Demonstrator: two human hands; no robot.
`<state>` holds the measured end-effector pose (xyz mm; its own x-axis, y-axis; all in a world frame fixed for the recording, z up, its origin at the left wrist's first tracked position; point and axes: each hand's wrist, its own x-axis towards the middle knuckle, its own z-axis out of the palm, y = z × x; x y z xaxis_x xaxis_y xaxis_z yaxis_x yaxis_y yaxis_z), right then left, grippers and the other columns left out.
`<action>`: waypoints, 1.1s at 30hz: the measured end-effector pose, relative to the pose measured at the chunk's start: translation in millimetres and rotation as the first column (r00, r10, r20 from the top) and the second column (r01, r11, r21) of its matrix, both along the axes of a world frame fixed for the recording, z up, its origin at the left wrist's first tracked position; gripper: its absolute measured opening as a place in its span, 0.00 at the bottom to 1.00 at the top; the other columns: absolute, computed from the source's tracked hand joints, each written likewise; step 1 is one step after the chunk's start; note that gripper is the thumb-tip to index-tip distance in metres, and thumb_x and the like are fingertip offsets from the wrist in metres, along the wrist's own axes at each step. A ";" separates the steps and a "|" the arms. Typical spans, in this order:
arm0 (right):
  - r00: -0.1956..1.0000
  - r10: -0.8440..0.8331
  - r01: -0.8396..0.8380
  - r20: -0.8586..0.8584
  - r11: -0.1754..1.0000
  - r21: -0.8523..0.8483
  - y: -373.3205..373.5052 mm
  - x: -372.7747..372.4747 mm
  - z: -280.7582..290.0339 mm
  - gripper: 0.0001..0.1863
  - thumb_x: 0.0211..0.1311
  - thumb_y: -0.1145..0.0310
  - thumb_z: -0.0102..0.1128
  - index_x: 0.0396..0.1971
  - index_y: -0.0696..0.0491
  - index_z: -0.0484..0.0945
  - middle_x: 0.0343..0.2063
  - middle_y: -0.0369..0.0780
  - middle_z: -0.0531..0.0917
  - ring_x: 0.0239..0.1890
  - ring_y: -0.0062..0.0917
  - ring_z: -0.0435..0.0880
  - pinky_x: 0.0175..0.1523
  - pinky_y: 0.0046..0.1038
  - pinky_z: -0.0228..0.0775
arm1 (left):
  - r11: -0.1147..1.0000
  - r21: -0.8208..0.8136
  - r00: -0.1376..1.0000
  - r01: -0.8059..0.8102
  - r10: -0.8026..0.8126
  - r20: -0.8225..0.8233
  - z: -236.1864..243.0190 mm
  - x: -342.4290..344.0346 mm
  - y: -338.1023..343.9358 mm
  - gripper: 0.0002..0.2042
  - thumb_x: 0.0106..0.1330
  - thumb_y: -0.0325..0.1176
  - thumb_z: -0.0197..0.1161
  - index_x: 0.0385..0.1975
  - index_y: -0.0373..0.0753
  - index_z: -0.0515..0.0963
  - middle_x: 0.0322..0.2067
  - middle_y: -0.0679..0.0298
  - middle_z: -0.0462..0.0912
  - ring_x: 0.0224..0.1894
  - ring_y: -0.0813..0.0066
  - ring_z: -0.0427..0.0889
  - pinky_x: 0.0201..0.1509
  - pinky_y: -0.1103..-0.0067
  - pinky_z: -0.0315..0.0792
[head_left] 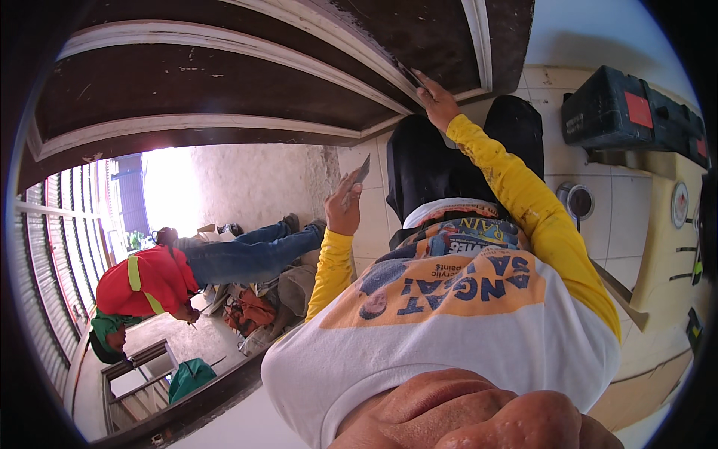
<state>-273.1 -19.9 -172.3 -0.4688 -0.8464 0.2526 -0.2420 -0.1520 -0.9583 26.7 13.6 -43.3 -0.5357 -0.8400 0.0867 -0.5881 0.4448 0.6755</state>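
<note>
A dark brown panelled door [202, 82] spans the upper part of the view, with pale whitish filler along its raised mouldings [217, 37]. Against one of these mouldings my right hand [438, 103] holds a putty knife [408, 75], its blade at the door surface. My left hand [342, 206] is lower and to the left, apart from the door, closed round a second putty knife [363, 169] whose grey blade points upward. The handles of both knives are mostly hidden by my fingers.
At the right stand a black toolbox [598, 116] with a red patch and a cream bench [666, 239]. A round metal can [576, 200] sits on the tiled floor. Through the doorway, a person [146, 284] in a red top bends near a heap of cloths and bags [250, 310].
</note>
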 end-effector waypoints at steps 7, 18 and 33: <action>0.998 -0.030 0.031 -0.054 0.999 0.025 -11.8 7.8 -4.8 0.22 0.71 0.58 0.47 0.63 0.47 0.67 0.60 0.44 0.72 0.63 0.38 0.68 0.67 0.31 0.58 | 1.000 -0.019 1.000 0.020 -0.020 -0.012 5.0 0.3 0.3 0.15 0.68 0.35 0.57 0.49 0.33 0.78 0.46 0.47 0.81 0.51 0.57 0.81 0.55 0.73 0.72; 0.992 0.124 -0.107 -0.011 0.895 0.433 32.0 -77.7 -3.5 0.31 0.53 0.70 0.58 0.60 0.55 0.66 0.51 0.54 0.77 0.54 0.43 0.77 0.59 0.36 0.67 | 0.999 -0.013 0.999 -0.037 0.037 -0.020 2.5 5.7 -0.7 0.16 0.68 0.36 0.58 0.50 0.34 0.78 0.44 0.47 0.82 0.46 0.63 0.84 0.50 0.76 0.74; 0.901 0.393 -0.424 0.183 0.709 0.564 -48.9 -80.9 100.2 0.25 0.55 0.58 0.61 0.48 0.59 0.76 0.50 0.51 0.76 0.46 0.44 0.80 0.40 0.40 0.82 | 0.998 -0.052 0.999 -0.043 0.042 -0.019 0.5 12.5 6.8 0.15 0.67 0.33 0.60 0.48 0.31 0.79 0.37 0.48 0.84 0.40 0.69 0.84 0.46 0.76 0.74</action>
